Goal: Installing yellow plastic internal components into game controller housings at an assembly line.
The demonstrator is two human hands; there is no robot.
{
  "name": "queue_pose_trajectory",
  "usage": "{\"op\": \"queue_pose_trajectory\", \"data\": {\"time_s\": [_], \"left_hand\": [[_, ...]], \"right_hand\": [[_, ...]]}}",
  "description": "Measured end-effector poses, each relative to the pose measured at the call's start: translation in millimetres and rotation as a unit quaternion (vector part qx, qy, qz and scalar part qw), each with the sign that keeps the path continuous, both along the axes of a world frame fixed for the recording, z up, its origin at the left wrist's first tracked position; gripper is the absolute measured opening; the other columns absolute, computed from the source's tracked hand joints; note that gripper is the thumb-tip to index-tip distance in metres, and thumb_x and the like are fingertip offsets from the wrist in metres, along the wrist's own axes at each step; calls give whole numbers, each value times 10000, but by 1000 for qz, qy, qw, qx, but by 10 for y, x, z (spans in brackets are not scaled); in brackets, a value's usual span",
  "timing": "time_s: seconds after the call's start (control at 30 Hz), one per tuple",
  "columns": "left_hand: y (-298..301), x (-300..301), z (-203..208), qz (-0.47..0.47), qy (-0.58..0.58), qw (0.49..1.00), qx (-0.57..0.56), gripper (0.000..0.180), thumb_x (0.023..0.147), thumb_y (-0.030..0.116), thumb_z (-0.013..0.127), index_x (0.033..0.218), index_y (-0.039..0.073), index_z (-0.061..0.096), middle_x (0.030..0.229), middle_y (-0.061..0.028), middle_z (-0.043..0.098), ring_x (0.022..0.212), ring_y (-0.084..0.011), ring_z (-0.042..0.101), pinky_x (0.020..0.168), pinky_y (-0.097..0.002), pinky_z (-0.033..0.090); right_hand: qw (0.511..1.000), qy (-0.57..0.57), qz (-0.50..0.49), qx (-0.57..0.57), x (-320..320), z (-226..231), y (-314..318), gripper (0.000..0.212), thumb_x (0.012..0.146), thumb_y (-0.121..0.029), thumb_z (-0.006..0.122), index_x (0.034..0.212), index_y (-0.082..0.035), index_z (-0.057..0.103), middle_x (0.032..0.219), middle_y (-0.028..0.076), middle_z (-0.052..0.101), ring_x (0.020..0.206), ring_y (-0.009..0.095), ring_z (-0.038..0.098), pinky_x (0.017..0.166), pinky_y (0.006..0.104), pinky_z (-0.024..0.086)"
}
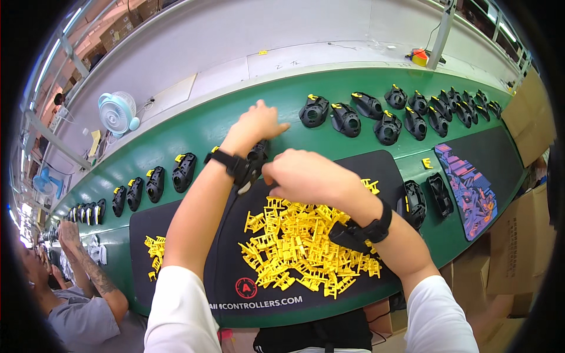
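Note:
My left hand reaches over the far side of the green table, with its thumb and fingers apart and nothing visible in it. My right hand is curled above the far edge of a heap of small yellow plastic clips; its fingertips point left, and anything they hold is hidden. Between my hands stands a black plastic shell, partly covered by my left wrist. Each wrist wears a black strap with a small device, the left one and the right one. The clips lie on a black mat.
Black shells with yellow clips stand in rows at right and left. Two black shells lie beside a patterned purple panel. A fan stands behind the table. Cardboard boxes are at right. Another person works at left.

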State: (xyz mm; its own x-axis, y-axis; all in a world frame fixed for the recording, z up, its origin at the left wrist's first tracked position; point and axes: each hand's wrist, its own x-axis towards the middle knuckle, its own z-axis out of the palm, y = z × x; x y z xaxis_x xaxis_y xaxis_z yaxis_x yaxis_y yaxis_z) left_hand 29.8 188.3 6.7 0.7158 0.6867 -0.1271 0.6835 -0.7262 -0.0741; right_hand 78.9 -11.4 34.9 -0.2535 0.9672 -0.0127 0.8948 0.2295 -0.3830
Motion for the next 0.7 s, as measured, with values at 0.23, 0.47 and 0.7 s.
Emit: {"op": "queue_pose_trajectory", "data": {"time_s": [0.23,0.47,0.7], "left_hand": [[56,755,24,-61,-53,975,-209,985,791,693,682,1434,-23,468,1266,-277,610,805,-304,690,686,-368,589],[211,805,-58,-61,-152,962,-217,787,743,523,786,1254,-50,613,1023,-184,679,722,-251,688,634,-328,594],[155,-115,300,58,-566,538,-622,457,942,379,503,1155,-19,575,1124,-164,643,953,-312,631,930,-472,524]], "right_hand": [[996,-45,68,27,-141,-395,56,171,830,-73,668,998,-42,677,940,169,667,921,354,668,800,447,552],[992,-78,42,89,-91,-375,-10,128,822,-15,620,948,4,631,845,207,677,860,374,692,735,458,555],[972,183,52,139,358,243,-2,98,887,9,583,960,2,648,867,171,701,806,281,708,752,376,556]]}}
